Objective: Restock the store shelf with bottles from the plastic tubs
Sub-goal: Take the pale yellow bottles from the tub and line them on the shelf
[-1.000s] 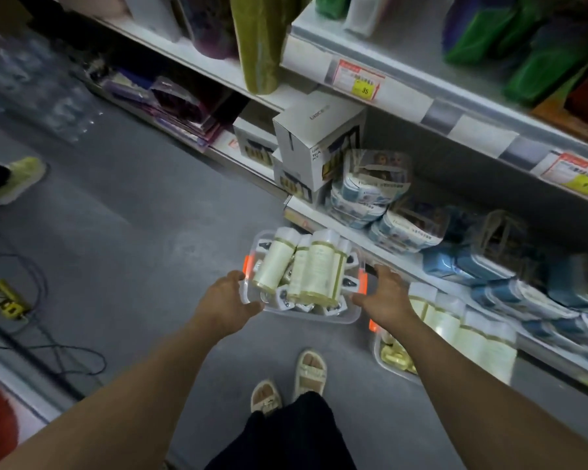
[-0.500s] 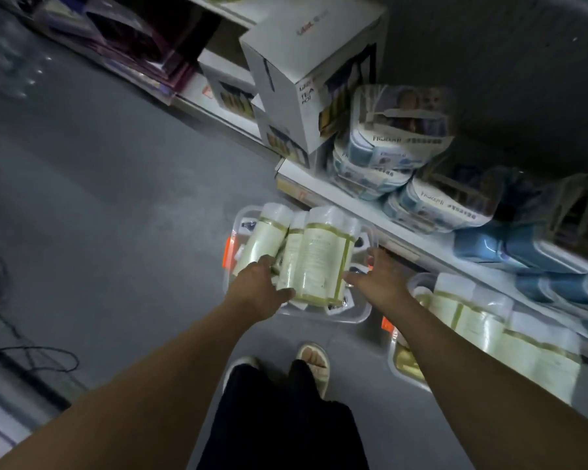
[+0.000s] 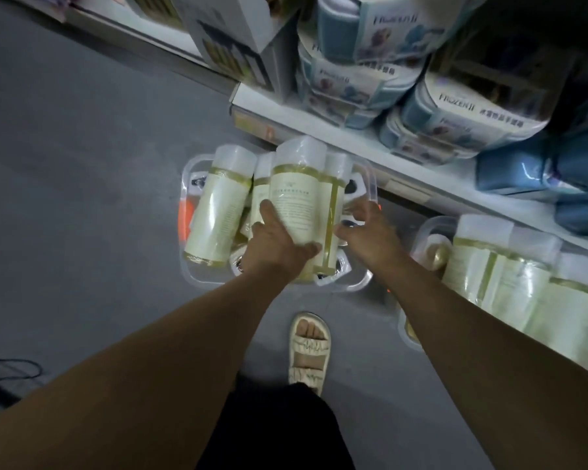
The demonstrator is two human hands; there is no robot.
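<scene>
Starting at the left, we see grey floor (image 3: 82, 164) and a loose cable (image 3: 11, 371) near the bottom corner. Next comes the clear plastic tub (image 3: 370, 184) on the floor, up against the base of the shelf (image 3: 319, 130). It is well filled with pale bottles: one leaning bottle (image 3: 218, 208) at its left side, a slimmer one behind, and the big bottle (image 3: 299, 198) in the middle.

Our left hand (image 3: 275, 245) has hold of that big bottle, thumb laid along the label's left edge and fingers curled under its lower end. We judge this a firm wrap, bottle not yet clear of the tub.

Our right hand (image 3: 367, 232) sits just right of that bottle, near the tub's right rim, fingers spread and blurred. We cannot tell whether it grips anything or only steadies.

Further right, a second tub (image 3: 421, 232) holds more of the same bottles (image 3: 489, 266), packed close. Above, the shelf carries white boxes (image 3: 231, 35) and blue packs (image 3: 455, 110); we spot none of these bottles on it in this view.

Progress as we judge it: early. Both tubs look nearly full, first pick under way, and nearly all the stocking is left. A sandalled foot (image 3: 309, 351) stands below the tub.
</scene>
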